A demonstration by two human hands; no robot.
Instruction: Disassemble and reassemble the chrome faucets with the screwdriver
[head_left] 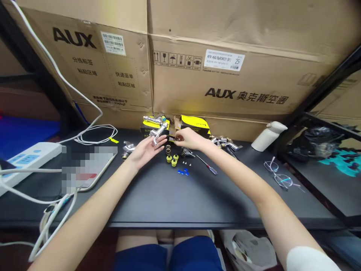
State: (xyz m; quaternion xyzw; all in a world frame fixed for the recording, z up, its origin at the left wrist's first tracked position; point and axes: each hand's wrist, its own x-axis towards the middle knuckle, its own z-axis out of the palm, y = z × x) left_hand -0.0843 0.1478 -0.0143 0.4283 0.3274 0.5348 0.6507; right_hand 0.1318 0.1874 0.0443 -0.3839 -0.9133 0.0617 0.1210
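Observation:
My left hand lies palm up over the black table, its fingers cradling a chrome tap body. My right hand is just to the right of it, fingertips pinched on a small dark ring-like part near the tap's end. Below the hands lie yellow caps, small blue pieces, tiny screws and a brass ring. A red-handled screwdriver lies to the right of them.
Large AUX cardboard boxes wall off the back. Yellow-black small boxes, more chrome taps, a white bottle, glasses, a power strip with white cables, and a blurred flat object surround the work spot.

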